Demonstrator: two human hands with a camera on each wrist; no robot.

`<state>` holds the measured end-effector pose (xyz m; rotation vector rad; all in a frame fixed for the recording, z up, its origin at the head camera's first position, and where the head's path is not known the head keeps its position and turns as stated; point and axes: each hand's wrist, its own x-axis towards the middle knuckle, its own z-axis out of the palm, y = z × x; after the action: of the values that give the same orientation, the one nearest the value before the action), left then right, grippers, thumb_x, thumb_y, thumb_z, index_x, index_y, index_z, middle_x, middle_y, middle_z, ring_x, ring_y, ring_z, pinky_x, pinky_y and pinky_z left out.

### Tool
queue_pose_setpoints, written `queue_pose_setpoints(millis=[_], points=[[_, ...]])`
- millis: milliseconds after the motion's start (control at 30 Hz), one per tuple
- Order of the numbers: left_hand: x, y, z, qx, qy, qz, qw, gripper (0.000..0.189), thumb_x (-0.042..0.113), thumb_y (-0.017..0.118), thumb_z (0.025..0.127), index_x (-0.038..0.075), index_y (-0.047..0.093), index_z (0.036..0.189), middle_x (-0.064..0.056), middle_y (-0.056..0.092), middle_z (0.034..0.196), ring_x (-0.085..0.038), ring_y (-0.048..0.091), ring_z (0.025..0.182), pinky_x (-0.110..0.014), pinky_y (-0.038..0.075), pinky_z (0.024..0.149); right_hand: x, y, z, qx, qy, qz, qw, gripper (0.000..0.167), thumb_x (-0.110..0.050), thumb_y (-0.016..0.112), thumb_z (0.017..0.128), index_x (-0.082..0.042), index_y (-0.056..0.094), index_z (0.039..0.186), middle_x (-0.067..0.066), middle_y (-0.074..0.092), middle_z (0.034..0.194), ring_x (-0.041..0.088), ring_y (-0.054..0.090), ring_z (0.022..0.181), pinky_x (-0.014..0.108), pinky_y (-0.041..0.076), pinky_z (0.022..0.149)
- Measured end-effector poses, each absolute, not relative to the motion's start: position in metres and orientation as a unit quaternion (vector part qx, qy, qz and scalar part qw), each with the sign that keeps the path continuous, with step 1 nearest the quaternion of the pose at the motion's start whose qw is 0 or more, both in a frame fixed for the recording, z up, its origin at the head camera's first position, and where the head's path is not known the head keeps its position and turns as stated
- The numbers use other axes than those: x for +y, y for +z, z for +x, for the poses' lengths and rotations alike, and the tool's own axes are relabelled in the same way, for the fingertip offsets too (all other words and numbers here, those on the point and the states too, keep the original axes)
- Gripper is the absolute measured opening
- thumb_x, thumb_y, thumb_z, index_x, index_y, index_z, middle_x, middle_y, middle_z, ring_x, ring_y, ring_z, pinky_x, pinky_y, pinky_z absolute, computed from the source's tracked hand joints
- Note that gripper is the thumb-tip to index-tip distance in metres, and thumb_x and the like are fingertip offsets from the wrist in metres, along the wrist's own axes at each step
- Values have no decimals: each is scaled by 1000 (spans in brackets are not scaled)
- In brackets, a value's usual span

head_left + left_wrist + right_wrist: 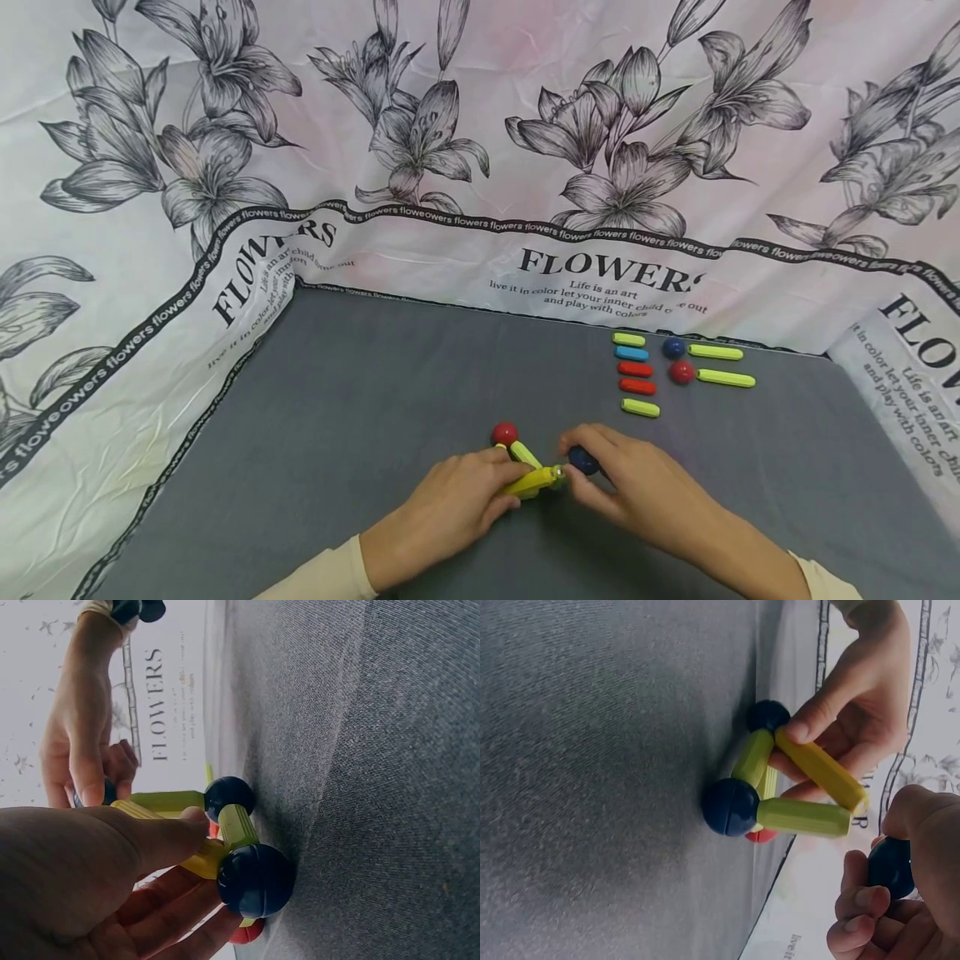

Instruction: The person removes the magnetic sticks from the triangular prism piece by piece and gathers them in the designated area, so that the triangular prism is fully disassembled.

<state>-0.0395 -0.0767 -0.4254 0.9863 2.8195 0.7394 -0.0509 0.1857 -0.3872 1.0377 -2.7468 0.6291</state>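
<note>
My left hand pinches a yellow magnetic stick between thumb and fingers. That stick rises at a slant from a dark blue ball. A yellow-green stick stands up from another dark blue ball, and its top end is close to the yellow stick's. A short yellow-green stick joins these two balls on the cloth; further sticks run to a red ball behind. Just beyond the stick tops, my right hand holds a loose dark blue ball, a small gap away.
Back right on the grey cloth lies a column of short sticks, among them a blue stick and a red stick. Beside them are a blue ball, a red ball and two longer yellow-green sticks. Flower-printed fabric hangs behind.
</note>
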Motion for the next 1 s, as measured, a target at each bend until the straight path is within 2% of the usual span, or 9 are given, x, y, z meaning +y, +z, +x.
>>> queue_pose_setpoints(millis=[233, 567, 667, 833, 933, 1000], points=[[-76, -424, -41, 914, 247, 322, 29, 36, 27, 79, 97, 26, 74, 132, 12, 66, 107, 0, 58, 82, -23, 54, 70, 200, -386, -53, -923, 248, 291, 39, 39, -23, 81, 96, -22, 54, 125, -15, 63, 93, -5, 49, 60, 19, 45, 54], [-77, -426, -38, 915, 243, 322, 11, 33, 27, 81, 95, 26, 75, 128, 13, 64, 103, -1, 55, 77, -23, 52, 66, 239, -388, -62, -946, 204, 235, 85, 42, -27, 87, 91, -22, 57, 121, -15, 46, 69, -3, 39, 55, 21, 35, 47], [-77, -427, -39, 915, 243, 322, 14, 34, 27, 81, 96, 25, 74, 129, 13, 63, 102, -2, 55, 77, -23, 52, 66, 252, -389, -66, -953, 188, 219, 97, 42, -29, 86, 92, -22, 58, 122, -15, 46, 69, -2, 39, 55, 22, 35, 47], [-77, -427, -39, 915, 244, 322, 17, 34, 28, 80, 96, 24, 74, 130, 12, 64, 103, -2, 55, 78, -24, 53, 68, 270, -393, -73, -958, 176, 191, 120, 50, -26, 87, 90, -16, 55, 126, -11, 47, 69, 0, 39, 54, 23, 34, 47], [-77, -428, -40, 914, 244, 323, 15, 34, 28, 80, 96, 24, 74, 129, 12, 64, 104, -2, 55, 79, -24, 53, 68, 279, -395, -79, -963, 166, 173, 126, 53, -24, 89, 88, -13, 54, 127, -8, 51, 70, 2, 41, 55, 24, 34, 47], [-77, -428, -40, 913, 245, 324, 16, 34, 27, 80, 96, 24, 74, 129, 12, 64, 104, -2, 56, 79, -24, 53, 69, 285, -397, -84, -965, 156, 166, 130, 52, -25, 90, 87, -14, 57, 126, -6, 58, 76, 5, 46, 60, 25, 36, 48]])
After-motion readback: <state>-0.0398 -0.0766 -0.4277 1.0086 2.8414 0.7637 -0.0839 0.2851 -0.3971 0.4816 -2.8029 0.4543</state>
